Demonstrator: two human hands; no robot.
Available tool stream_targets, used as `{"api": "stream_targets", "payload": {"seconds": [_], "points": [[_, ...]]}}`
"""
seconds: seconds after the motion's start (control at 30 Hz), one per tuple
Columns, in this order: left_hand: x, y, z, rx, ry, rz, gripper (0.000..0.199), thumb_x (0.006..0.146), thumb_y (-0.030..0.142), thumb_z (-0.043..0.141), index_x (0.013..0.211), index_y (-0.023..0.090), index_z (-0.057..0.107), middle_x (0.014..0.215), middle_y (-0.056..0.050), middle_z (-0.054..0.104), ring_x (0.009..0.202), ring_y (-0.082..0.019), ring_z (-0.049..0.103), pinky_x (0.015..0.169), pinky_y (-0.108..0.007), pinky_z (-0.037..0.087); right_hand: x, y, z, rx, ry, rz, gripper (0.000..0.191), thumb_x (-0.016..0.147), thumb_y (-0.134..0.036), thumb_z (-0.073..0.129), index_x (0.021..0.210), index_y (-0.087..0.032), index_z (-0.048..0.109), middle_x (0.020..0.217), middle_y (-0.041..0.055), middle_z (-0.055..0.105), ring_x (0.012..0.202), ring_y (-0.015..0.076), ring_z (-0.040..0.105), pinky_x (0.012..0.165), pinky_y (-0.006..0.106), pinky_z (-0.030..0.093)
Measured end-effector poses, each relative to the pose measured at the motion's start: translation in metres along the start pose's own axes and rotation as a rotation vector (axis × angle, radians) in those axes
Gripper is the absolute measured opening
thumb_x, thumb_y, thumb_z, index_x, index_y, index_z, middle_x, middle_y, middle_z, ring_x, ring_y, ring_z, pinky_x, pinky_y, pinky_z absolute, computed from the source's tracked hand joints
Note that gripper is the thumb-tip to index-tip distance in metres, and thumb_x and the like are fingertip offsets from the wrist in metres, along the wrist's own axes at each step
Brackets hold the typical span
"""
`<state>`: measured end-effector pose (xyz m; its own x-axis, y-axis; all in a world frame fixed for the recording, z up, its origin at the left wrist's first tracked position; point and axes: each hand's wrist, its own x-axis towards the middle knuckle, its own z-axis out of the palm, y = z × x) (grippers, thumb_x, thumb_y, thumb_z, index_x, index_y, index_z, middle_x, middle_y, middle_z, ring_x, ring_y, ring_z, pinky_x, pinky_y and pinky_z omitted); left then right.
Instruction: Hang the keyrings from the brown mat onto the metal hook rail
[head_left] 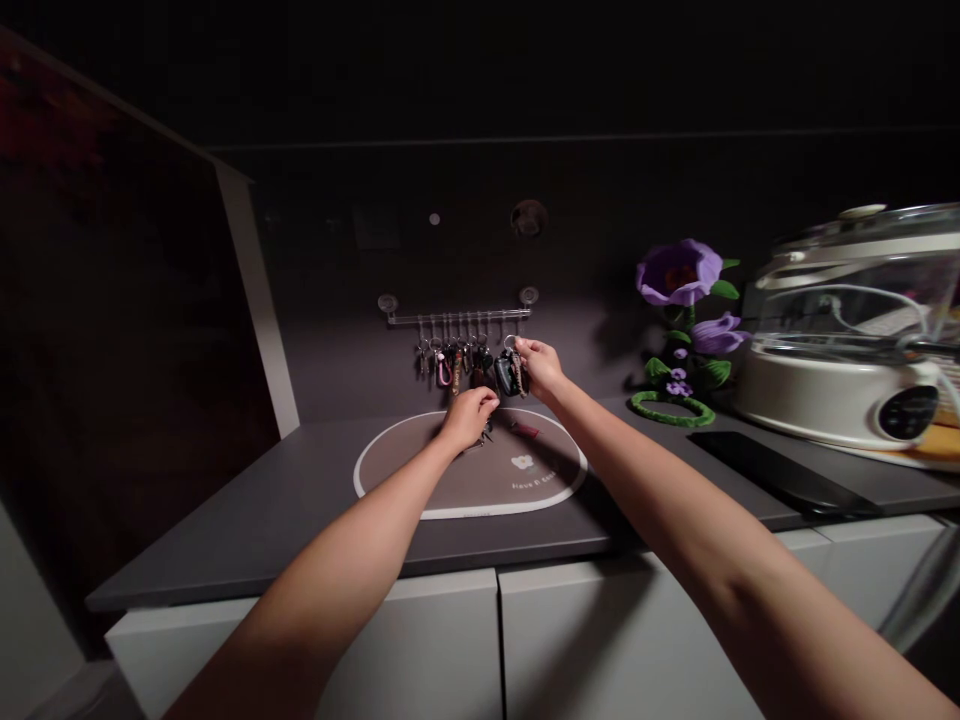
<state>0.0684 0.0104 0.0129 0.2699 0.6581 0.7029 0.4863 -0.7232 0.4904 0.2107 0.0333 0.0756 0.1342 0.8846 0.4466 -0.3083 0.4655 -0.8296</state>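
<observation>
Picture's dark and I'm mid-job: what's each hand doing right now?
Left hand: fingers curled; can't tell whether it holds anything.
Right hand: closed, pinching a key ring.

the mat [420, 470] reads "have a", then blurred lettering.

Dark key bunch [508, 376], hanging (ring [511, 342] uppermost)

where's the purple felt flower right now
In the head view, the purple petalled flower stands right of the person's right hand, beside the white-based clear-topped appliance.
</observation>
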Motion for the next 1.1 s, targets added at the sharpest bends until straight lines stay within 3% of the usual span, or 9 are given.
{"api": "stream_targets", "payload": {"seconds": [0.53,1.1], "points": [[-0.001,0.007,-0.012,0.322,-0.009,-0.116,0.021,0.084,0.021,0.044,0.081,0.016,0.064,0.082,-0.006,0.066,0.077,-0.015,0.057,0.070,-0.024,0.038,0.037,-0.006,0.015,-0.074,0.010,0.003,0.019,0.070,-0.025,0.065,0.061,-0.014,0.053,0.042,-0.0056,0.047,0.037,0.0048,0.039,0.041,0.019,0.033],[0.003,0.003,-0.014,0.368,0.024,-0.220,0.021,0.084,0.022,0.044,0.082,0.018,0.064,0.086,-0.007,0.067,0.079,-0.015,0.058,0.071,-0.024,0.037,0.062,0.021,0.033,-0.270,0.345,-0.061,0.016,0.063,-0.025,0.065,0.069,-0.010,0.065,0.052,0.0004,0.060,0.052,0.0108,0.055,0.055,0.022,0.044]]}}
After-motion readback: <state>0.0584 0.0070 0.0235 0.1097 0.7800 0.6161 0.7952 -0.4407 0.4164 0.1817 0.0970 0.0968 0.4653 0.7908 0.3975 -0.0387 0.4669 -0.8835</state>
